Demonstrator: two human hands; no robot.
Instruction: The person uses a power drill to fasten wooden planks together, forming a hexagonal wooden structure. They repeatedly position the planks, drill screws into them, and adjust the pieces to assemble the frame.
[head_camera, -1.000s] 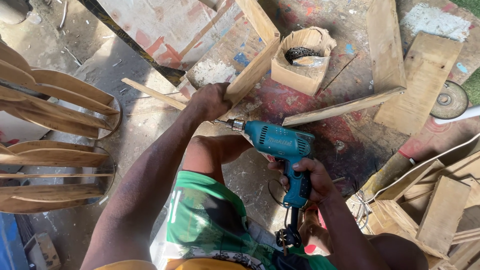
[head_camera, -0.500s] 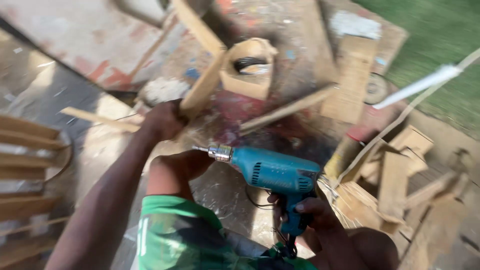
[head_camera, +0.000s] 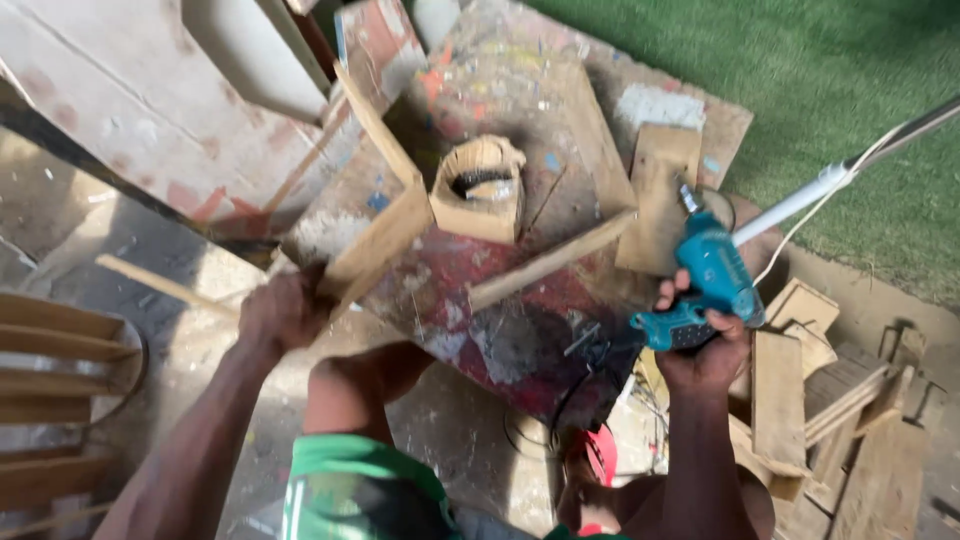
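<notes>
Nearest the camera, the person's bent knee and green shorts (head_camera: 345, 485) are filling the bottom edge, cut off by the frame. The left hand (head_camera: 282, 312) is closing fully around the near end of a long pale wooden plank (head_camera: 385, 235); the fingers are wrapping it so the plank's end is hidden inside the fist. The right hand (head_camera: 708, 350) is closing tightly on the handle of a teal electric drill (head_camera: 705, 280), holding it raised over the right edge of the paint-spattered board surface (head_camera: 480, 300), well apart from the plank. The drill's tip is blurred and hard to make out. A thin wooden slat (head_camera: 550, 262) is lying across the surface between the two hands. Beyond it, a small open wooden box (head_camera: 480, 190) is sitting, its contents dark and unclear. Loose offcut boards (head_camera: 780, 400) are piling at right, partly hidden behind the right arm. Farthest off, green grass (head_camera: 850, 90) is showing.
</notes>
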